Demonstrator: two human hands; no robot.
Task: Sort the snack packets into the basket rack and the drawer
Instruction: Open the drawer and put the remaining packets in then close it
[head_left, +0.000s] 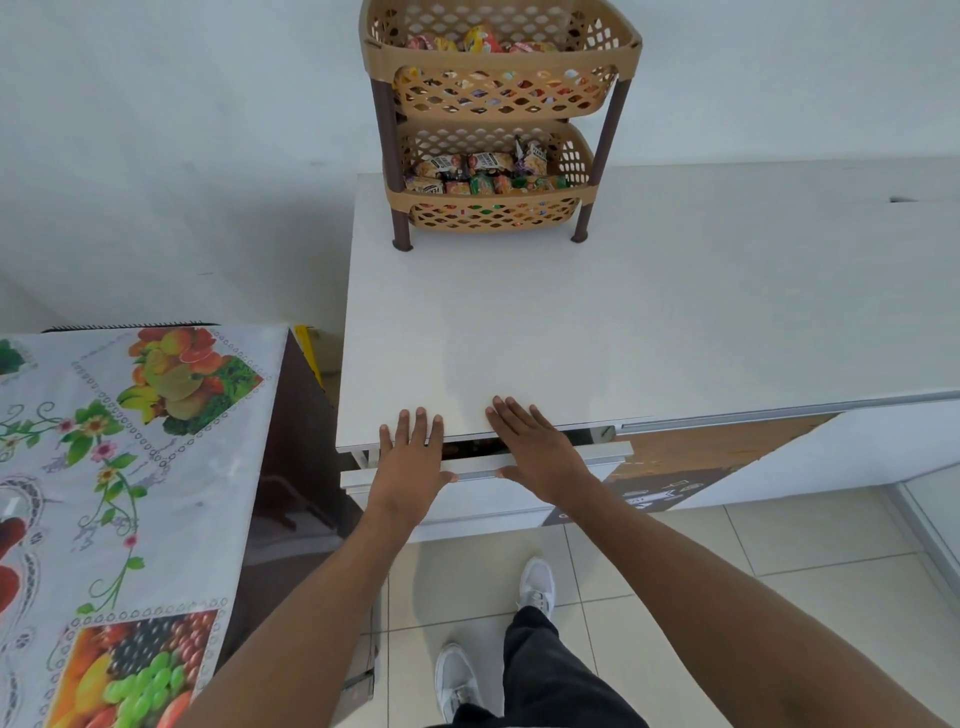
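Observation:
A tan two-tier basket rack (498, 54) with brown legs stands at the back of the white counter (623, 322). Colourful snack packets fill its upper basket (480, 40) and its lower basket (483, 174). Below the counter's front edge a white drawer (483, 499) sits slightly pulled out, with a narrow dark gap above its front. My left hand (410, 462) and my right hand (540, 452) lie flat, fingers spread, across the drawer's top edge and the counter's lip. Neither hand holds anything. The drawer's inside is hidden.
A table with a fruit-and-flower patterned cloth (130, 467) stands close on the left. A narrow gap separates it from the counter. My feet in white shoes (537, 584) are on the tiled floor below the drawer. A wall rises behind the rack.

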